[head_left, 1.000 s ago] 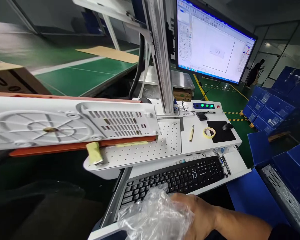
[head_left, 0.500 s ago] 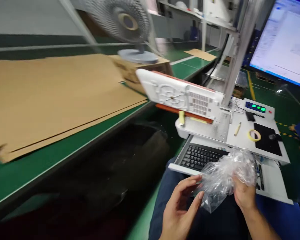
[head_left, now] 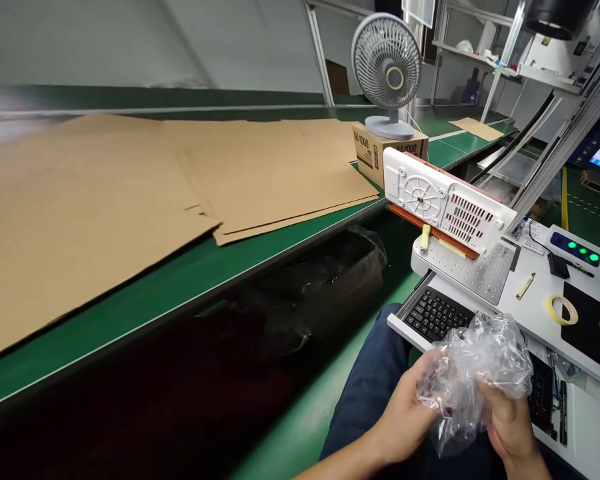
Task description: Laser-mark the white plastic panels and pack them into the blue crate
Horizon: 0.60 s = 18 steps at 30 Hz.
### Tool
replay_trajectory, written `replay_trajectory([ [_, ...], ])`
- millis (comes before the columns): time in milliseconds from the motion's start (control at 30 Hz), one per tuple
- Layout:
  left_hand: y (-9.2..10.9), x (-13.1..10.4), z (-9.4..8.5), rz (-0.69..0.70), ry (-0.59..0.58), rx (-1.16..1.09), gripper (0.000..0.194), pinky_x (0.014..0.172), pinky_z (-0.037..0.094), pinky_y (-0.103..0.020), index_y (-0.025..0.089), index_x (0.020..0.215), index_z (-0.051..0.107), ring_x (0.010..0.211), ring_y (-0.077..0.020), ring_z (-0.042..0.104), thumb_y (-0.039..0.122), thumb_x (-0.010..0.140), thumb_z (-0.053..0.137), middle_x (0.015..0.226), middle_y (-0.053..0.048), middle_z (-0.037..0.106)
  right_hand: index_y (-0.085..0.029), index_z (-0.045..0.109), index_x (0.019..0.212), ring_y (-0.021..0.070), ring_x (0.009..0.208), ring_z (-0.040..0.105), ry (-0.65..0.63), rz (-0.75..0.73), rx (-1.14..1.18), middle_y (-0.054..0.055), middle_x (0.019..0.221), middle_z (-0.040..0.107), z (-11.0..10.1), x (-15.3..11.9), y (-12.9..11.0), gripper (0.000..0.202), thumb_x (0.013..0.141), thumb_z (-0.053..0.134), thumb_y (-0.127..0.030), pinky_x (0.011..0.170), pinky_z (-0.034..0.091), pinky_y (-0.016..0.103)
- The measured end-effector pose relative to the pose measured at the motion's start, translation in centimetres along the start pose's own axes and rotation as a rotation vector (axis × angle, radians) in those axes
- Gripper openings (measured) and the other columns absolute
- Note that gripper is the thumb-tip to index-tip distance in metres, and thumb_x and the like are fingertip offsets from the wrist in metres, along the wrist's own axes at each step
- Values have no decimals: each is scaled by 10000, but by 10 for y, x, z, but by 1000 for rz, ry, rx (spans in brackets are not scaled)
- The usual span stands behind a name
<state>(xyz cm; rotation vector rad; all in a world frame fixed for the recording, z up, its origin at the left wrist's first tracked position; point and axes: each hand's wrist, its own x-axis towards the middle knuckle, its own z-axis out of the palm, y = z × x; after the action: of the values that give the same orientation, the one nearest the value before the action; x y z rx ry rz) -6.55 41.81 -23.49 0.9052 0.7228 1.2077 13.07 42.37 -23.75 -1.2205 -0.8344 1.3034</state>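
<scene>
Crumpled clear plastic film (head_left: 485, 363) is bunched between my two hands, above my lap. My left hand (head_left: 413, 403) closes on its left side, and the film covers some of the fingertips. From the lower right, my right hand (head_left: 510, 417) grips the bundle with its fingers wrapped into it. Just behind the film lies a black keyboard (head_left: 437, 313) on a pulled-out tray. A white vented panel (head_left: 440, 200) with an orange-red edge stands tilted on the perforated metal plate of the machine.
Large cardboard sheets (head_left: 280, 167) cover the green bench at left. A fan (head_left: 387, 63) stands on a carton (head_left: 367, 153). Yellow tape (head_left: 561, 311), a cutter knife (head_left: 525, 287) and a black mat (head_left: 587, 333) lie on the white worktop. Dark space with plastic wrap (head_left: 325, 293) lies under the bench edge.
My left hand has moved in from beside the film and closed on it. The film is now more compact between both hands. The view has turned left.
</scene>
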Motion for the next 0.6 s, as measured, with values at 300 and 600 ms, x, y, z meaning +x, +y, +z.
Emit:
replay_trajectory([
  [300,17,12,-12,16,53,168,310,935,603,-394,211,1100,880,1010,-308,764,485,957,854,1078,-95,838,-271,811,1340,399,1179,798,-255,-72,-152,134,1285,819,16,-3,-31,708,713,1079,-459,1060,674,529],
  [600,21,34,-14,3,-101,215,360,928,630,-391,221,1245,809,1039,-289,743,367,921,865,1156,-100,798,-198,778,1268,369,1012,818,55,-209,-152,143,1190,819,45,32,-12,584,815,1008,-485,907,720,509],
])
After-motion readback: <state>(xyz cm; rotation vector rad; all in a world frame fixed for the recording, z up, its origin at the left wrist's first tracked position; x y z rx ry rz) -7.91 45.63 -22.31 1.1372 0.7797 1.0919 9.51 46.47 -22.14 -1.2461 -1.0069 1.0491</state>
